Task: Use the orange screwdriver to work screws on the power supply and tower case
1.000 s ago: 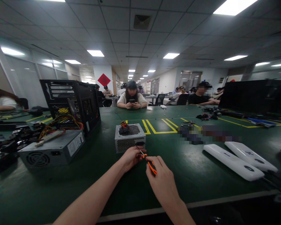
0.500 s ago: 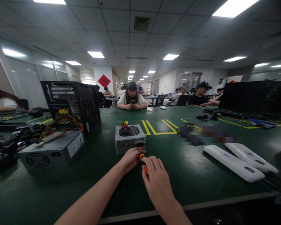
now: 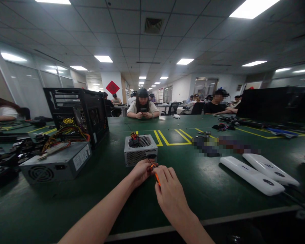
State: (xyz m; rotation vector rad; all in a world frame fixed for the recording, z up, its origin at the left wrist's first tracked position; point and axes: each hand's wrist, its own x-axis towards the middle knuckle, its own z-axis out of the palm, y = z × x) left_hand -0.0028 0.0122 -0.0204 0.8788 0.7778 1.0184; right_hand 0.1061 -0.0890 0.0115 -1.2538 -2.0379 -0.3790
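Note:
In my right hand (image 3: 171,189) is a screwdriver (image 3: 157,177) with an orange and black handle, the fingers closed round it. My left hand (image 3: 141,171) is closed at the front end of the same tool, near the orange collar, its fingertips partly hidden. The thin dark shaft points up and away, toward a small black piece (image 3: 151,156) that I cannot identify, at the lower right of a grey power supply unit (image 3: 139,156). This perforated metal box stands just beyond both hands, a bundle of cables (image 3: 134,139) on its top.
A second power supply (image 3: 58,162) and an open black computer case (image 3: 96,115) stand at the left. Two white elongated devices (image 3: 251,176) lie at the right. Across the green table (image 3: 112,210) sits a person (image 3: 143,105) holding a phone.
My right hand has turned slightly and more of the orange handle shows. The left hand has hardly moved, and the whole view has shifted a little.

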